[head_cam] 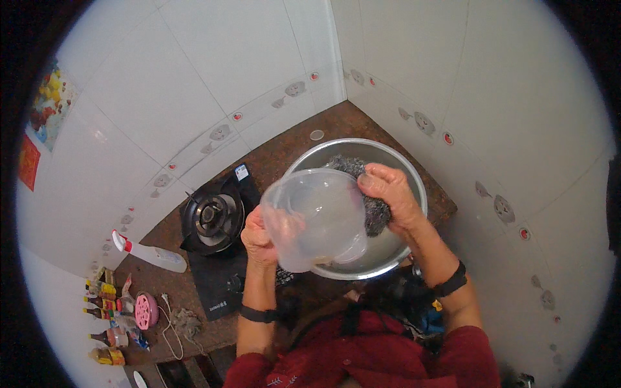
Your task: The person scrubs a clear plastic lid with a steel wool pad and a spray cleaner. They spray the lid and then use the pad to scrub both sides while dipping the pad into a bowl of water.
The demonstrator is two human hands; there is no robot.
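Observation:
A translucent plastic container point(318, 208) is tilted over a large metal basin point(423, 194), its open side facing up toward the camera. My left hand point(262, 237) grips its left side, with the fingers partly visible through the plastic. At the container's upper right rim is my right hand point(388, 189), thumb and fingers closed at the edge. Dark grey, fibrous material point(378, 216), perhaps a mesh or steel-wool scrubber, shows beneath and beside my right hand, over the basin. Whether that hand also grips this material is partly hidden.
Left of the basin is a black gas stove point(213, 216). A white spray bottle point(157, 257), a pink perforated item point(146, 311), a cable and several sauce bottles point(109, 337) occupy the counter's left. Tiled walls point(417, 63) meet behind the basin. A round disc point(317, 135) lies near the corner.

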